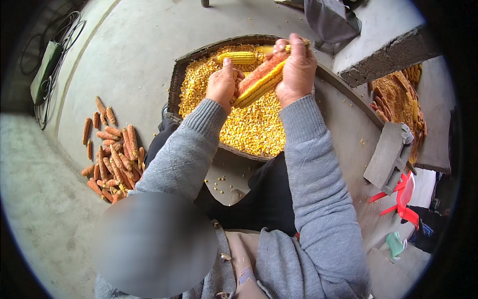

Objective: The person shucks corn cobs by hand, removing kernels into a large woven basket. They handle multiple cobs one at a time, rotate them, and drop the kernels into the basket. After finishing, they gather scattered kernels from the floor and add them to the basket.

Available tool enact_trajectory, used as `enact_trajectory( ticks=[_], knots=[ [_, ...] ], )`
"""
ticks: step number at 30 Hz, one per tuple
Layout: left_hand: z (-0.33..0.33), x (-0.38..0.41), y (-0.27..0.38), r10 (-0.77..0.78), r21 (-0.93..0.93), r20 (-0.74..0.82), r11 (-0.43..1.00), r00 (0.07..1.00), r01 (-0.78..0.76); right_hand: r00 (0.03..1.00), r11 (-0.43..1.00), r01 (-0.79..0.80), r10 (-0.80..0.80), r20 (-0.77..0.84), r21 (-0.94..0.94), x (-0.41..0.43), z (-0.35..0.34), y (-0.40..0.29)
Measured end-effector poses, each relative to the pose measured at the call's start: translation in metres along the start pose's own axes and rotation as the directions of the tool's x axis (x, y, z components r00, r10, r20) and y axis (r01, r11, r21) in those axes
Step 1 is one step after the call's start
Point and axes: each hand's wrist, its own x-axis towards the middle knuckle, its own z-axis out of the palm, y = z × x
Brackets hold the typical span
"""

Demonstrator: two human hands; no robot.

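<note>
Between my two hands is a partly shelled corn cob [261,80], tilted up to the right. Its upper side is bare and reddish, while yellow kernels still line the lower side. My left hand [222,84] grips the lower end, thumb raised. Around the upper end my right hand [297,71] is closed, and a small yellow piece near its fingers is blurred. Below them sits a woven basket [179,80] filled with loose corn kernels [254,129]. An unshelled ear of corn [239,58] lies on the kernels toward the back.
Bare cobs [117,160] are heaped on the concrete floor at left. To the right are a hollow concrete block [388,157], a red plastic stool [405,196] and a pile of kernels with cobs [396,97]. A rough slab [388,56] juts in at upper right. Cables [71,33] lie far left.
</note>
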Motion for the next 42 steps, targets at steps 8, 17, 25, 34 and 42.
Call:
enact_trajectory(
  ticks=[8, 17, 25, 34, 42],
  knots=[
    [0.007, 0.000, -0.011, 0.172, 0.045, -0.093, 0.985, 0.981, -0.168, 0.997, 0.997, -0.065, 0.067, -0.045, 0.051, 0.004, -0.008, 0.004],
    [-0.006, 0.014, -0.003, -0.257, -0.401, 0.068, 0.878, 0.964, 0.262, 0.978, 0.990, -0.098, 0.115, -0.173, 0.102, 0.010, -0.018, 0.006],
    [0.001, -0.007, 0.009, 0.008, -0.165, 0.321, 0.985, 0.947, 0.048, 0.892, 0.945, -0.069, 0.202, -0.405, 0.320, 0.035, -0.052, 0.002],
    [0.007, -0.018, 0.004, 0.125, -0.217, 0.431, 0.976, 0.894, -0.032, 0.924, 0.895, -0.169, 0.290, -0.251, 0.412, 0.035, -0.054, 0.007],
    [0.020, -0.039, 0.017, 0.330, -0.273, 0.375, 0.932, 0.866, -0.237, 0.887, 0.879, -0.224, 0.364, -0.286, 0.422, 0.034, -0.051, 0.009]
  ],
)
